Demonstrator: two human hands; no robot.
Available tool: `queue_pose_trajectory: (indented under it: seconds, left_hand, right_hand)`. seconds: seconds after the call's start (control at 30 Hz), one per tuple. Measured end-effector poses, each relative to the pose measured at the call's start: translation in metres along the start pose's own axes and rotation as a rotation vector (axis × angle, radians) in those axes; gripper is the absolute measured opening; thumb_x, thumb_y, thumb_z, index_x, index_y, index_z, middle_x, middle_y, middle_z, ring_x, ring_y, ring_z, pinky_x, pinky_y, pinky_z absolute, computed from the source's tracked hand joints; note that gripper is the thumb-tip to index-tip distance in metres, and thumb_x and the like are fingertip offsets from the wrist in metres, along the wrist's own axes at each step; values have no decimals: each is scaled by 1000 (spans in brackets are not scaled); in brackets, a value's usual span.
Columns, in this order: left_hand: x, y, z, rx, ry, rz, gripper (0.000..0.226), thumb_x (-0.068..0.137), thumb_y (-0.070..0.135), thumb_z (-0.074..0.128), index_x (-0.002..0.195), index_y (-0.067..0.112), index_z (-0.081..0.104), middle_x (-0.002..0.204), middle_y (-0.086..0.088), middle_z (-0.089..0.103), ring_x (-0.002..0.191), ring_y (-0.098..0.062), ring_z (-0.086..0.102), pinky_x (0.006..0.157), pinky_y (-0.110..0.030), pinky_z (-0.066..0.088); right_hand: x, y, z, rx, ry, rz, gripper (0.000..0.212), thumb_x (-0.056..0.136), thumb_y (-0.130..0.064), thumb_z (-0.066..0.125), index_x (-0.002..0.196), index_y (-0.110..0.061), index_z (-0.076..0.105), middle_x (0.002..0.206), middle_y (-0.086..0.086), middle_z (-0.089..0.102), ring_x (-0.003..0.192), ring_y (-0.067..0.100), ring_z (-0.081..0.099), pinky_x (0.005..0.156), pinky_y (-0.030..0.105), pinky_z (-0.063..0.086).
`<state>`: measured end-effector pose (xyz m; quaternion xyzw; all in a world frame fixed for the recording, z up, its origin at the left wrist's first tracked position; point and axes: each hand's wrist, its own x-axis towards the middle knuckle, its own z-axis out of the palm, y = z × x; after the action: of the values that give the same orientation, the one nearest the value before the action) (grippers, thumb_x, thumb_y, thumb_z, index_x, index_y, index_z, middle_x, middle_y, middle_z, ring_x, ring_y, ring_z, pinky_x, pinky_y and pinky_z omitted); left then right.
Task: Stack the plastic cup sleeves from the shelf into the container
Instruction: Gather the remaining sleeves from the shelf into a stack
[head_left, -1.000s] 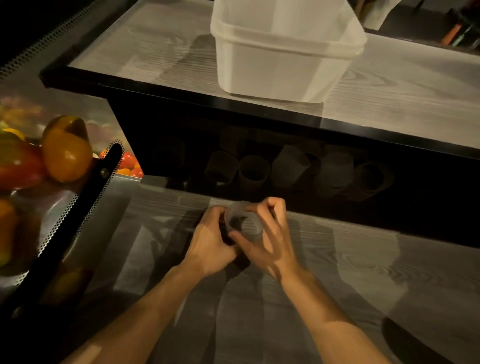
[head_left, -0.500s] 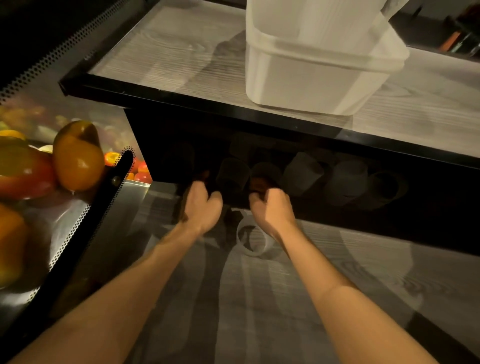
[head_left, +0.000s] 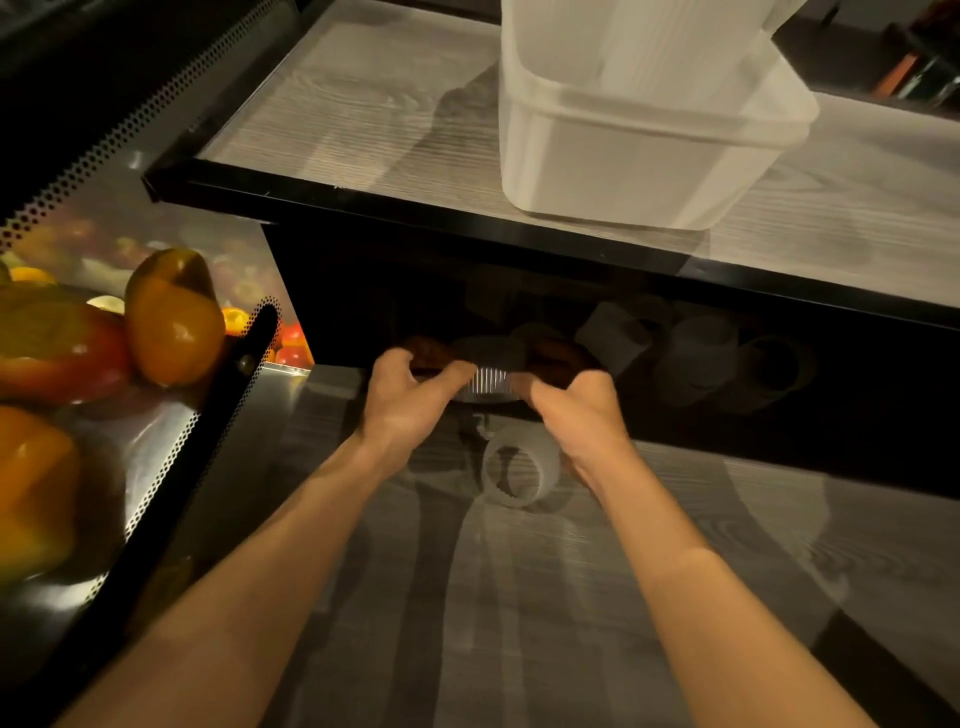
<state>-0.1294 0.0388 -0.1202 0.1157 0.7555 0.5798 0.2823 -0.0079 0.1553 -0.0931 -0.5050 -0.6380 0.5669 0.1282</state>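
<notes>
Head view, read left to right. At the far left, bell peppers (head_left: 174, 317) in orange and red lie heaped in a perforated metal tray (head_left: 156, 467), whose dark rail runs diagonally toward the lower edge.

The left hand (head_left: 410, 400) reaches forward to the shadowed mouth of the shelf (head_left: 519, 623). Its grip is pressed onto the left end of a ribbed cup sleeve (head_left: 488, 382): the thumb lies on the near side, and the fingers curl over the far side into the dark. The ribbed cup sleeve sits directly between the two hands, at the front edge of the recess and just under the black lip of the upper worktop (head_left: 363, 114). Only its pale ribbed middle shows between the two thumbs.

Just below and nearer the viewer, a second cup sleeve (head_left: 519, 470) lies on its side on the wood-grain shelf with its open ring facing up and left. It is outside both grips and close under the right wrist; whether it touches the wrist cannot be told.

The right hand (head_left: 576, 410) mirrors the left. Its grip pinches the right end of the ribbed cup sleeve, thumb near, fingers curled into shadow.

Further right, more cup sleeves (head_left: 701, 353) stand in a loose row deep in the dark recess, apart from both hands. Above them, a translucent white container (head_left: 639, 140) stands on the worktop, well apart from the held sleeve; its contents cannot be made out.
</notes>
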Motion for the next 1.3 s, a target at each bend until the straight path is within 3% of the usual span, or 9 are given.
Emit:
queue_pose_trajectory:
  seconds: [0.13,0.23,0.43,0.67,0.8,0.93,1.07,1.2,1.3]
  left_hand:
    - [-19,2,-3,-147,-247,6,57,75,-5,83,120,14,56,114,-3,69,108,-14,70,82,-25,60]
    - [-34,4,0,-88,-360,95,70,71,-14,80,129,14,53,121,-8,65,114,-17,66,92,-29,59]
    - [-49,-21,5,235,-364,275,62,64,9,89,111,34,59,113,10,64,112,-6,62,99,-30,55]
    - [-47,-41,-4,432,-382,289,80,71,19,85,140,30,47,129,14,51,121,-2,52,98,-17,45]
    - [-35,-45,-16,300,-161,175,60,84,6,68,133,36,50,132,10,53,118,-10,56,97,-33,54]
    - [-6,-33,-30,202,197,48,56,90,0,65,141,20,48,122,0,60,110,-18,61,85,-29,49]
    - [9,-21,-50,345,258,-6,60,93,9,62,148,18,39,95,9,61,100,-14,55,92,-33,44]
    - [17,-13,-60,358,221,35,50,92,10,61,140,13,47,102,0,59,99,-19,58,81,-29,43]
    - [24,-10,-61,346,176,56,42,91,9,63,132,12,54,109,-4,63,102,-21,60,82,-28,46]
  right_hand:
    - [-15,18,-30,94,-222,-88,48,81,13,74,118,-15,65,116,6,73,108,16,71,92,33,59]
    - [-28,30,-40,-106,-235,-209,65,78,13,77,119,-34,59,121,-9,67,114,9,65,95,29,57]
    - [-40,55,-41,-432,-175,-364,73,77,-7,82,138,-31,50,134,-12,58,122,7,58,101,35,55]
    - [-45,52,-41,-844,-198,-386,63,83,-18,77,140,-22,51,135,-1,50,128,20,46,106,40,47]
    - [-36,35,-28,-883,-74,-401,41,87,-10,69,125,-19,59,127,3,54,121,23,51,100,39,49]
    - [-24,3,9,-618,-118,-312,42,92,0,56,131,-16,62,131,6,59,120,22,59,103,39,51]
    - [-12,-21,54,-537,-202,-221,13,98,-11,53,106,-10,63,92,0,58,92,21,60,74,29,44]
    - [4,-36,91,-463,-346,-139,41,98,-19,54,139,-16,56,126,10,62,119,28,58,101,38,48]
    - [20,-42,109,-521,-455,-87,45,103,-23,48,148,-13,49,143,15,54,134,33,49,115,43,39]
